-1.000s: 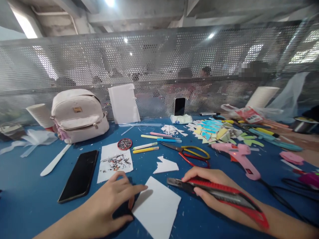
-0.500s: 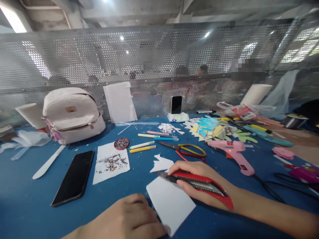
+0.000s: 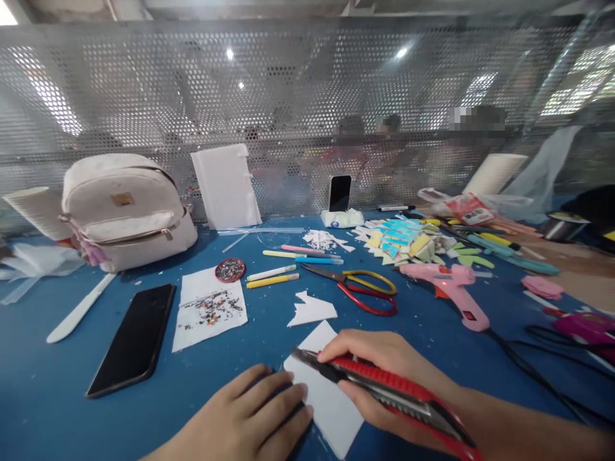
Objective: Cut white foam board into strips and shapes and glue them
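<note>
- The knife (image 3: 413, 397) is clasped in the right hand (image 3: 384, 365): the fingers are curled shut over its top and the thumb is pressed against its near side.
- The knife is a long, slim utility cutter with a glossy red plastic shell, a grey metal slider track and a dark nose.
- Its long axis runs from 4 o'clock to 10 o'clock, and the nose points to 10 o'clock and rests over the sheet (image 3: 334, 413).
- The sheet is white, matte and flat with straight cut edges. It lies as a slanted quadrilateral at the picture's 6 o'clock, with one corner aimed at 12 o'clock.
- The left hand (image 3: 254, 416) is laid open, palm down with the fingers stretched out. The fingertips are pressed on the sheet's edge at 9 o'clock, and nothing is gripped.
- The table (image 3: 48, 384) is covered in a smooth blue surface speckled with white crumbs.
- A jagged white scrap (image 3: 310, 310) lies just beyond the sheet, at 12 o'clock from it.
- Scissors (image 3: 365, 288) with yellow and red loop handles lie at 1 o'clock from the sheet, blades pointing to 10 o'clock.
- A pink plastic glue gun (image 3: 451, 285) lies at 2 o'clock, with a black cord trailing from it.
- A black, glassy phone (image 3: 132, 336) lies flat at 9 o'clock, beside a paper (image 3: 210, 307) strewn with dark glittery bits.
- A pale, soft backpack (image 3: 125, 208) stands at 10 o'clock against the perforated metal screen (image 3: 288, 96).
</note>
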`<action>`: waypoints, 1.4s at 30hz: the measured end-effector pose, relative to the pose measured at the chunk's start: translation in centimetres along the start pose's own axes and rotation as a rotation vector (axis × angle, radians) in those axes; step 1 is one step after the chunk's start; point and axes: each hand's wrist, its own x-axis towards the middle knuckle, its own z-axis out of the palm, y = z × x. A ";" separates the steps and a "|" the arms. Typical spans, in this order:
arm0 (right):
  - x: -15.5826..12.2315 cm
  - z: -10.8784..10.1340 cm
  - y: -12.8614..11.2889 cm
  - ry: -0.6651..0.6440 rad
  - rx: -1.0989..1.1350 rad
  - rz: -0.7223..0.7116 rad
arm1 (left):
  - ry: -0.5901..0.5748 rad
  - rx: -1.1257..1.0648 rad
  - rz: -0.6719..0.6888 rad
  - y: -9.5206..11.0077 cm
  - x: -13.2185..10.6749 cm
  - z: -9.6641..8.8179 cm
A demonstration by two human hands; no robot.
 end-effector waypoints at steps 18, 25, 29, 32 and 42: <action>-0.8 1.1 -0.2 -0.092 -0.248 -0.181 | -0.021 -0.087 -0.016 -0.6 0.6 -1.6; -0.6 0.9 -0.4 -0.153 -0.253 -0.164 | -0.027 -0.091 -0.034 -0.8 1.2 -2.4; -0.2 0.7 -0.8 -0.134 -0.268 -0.161 | -0.077 -0.107 -0.015 -0.5 0.7 -1.3; 0.1 0.9 -0.9 -0.107 -0.283 -0.182 | -0.028 -0.112 -0.036 -0.4 0.1 -0.7; 0.9 1.1 -0.9 -0.075 -0.255 -0.211 | -0.014 -0.103 -0.075 -0.2 -0.6 0.0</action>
